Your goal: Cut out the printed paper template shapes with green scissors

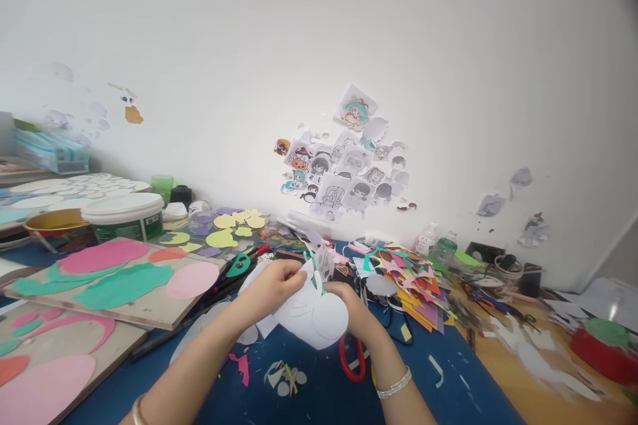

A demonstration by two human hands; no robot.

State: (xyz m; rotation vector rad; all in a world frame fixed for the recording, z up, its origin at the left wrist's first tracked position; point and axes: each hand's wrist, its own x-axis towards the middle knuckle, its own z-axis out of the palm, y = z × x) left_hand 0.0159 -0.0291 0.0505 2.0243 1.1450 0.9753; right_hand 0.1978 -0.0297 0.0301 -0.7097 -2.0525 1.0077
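Note:
A white paper cutout (pixel 304 309) with a round white piece (pixel 331 316) at its lower right is held up above the blue mat. My left hand (pixel 285 281) pinches its upper left edge between thumb and fingers. Closed at the right edge of the same paper is my right hand (pixel 346 302); the paper hides its fingertips. Between the hands, a narrow green strip (pixel 315 272) shows behind the paper, and I cannot tell what it belongs to. A red scissor handle (pixel 352 360) sits just below my right hand.
Small paper discs and scraps (pixel 286 378) lie on the blue mat (pixel 319 405). Coloured paper scraps (pixel 411 275) are heaped at the right. Boards with pink and green paper shapes (pixel 184 305) and a white-lidded tub (pixel 124 209) stand left. Drawings (pixel 356 163) hang on the wall.

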